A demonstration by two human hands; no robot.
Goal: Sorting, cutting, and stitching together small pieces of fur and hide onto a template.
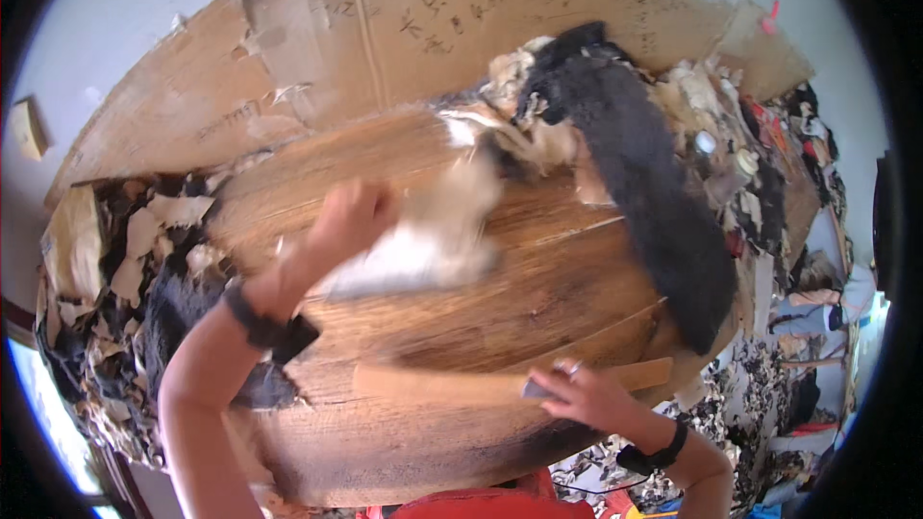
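Note:
My left hand (356, 216) is over the middle left of the wooden board, smeared by motion, its fingers curled but not clear. Just right of it a white and cream fur piece (423, 255) is blurred too; whether the hand grips it I cannot tell. My right hand (588, 399) is at the board's near edge, closed with a small grey object (535, 388) at its fingertips, its kind unclear. Beneath that hand lies a long, flat, tan strip (433, 383), like a wooden ruler. A long dark grey fur piece (663, 192) lies across the board's right side.
The rounded wooden board (385, 442) is backed by a tall curved cardboard sheet (317, 48). Black and tan scraps (135, 250) are heaped at the left edge. More hide scraps (692, 106) pile up at the far right, and scraps (711, 452) litter the floor at lower right.

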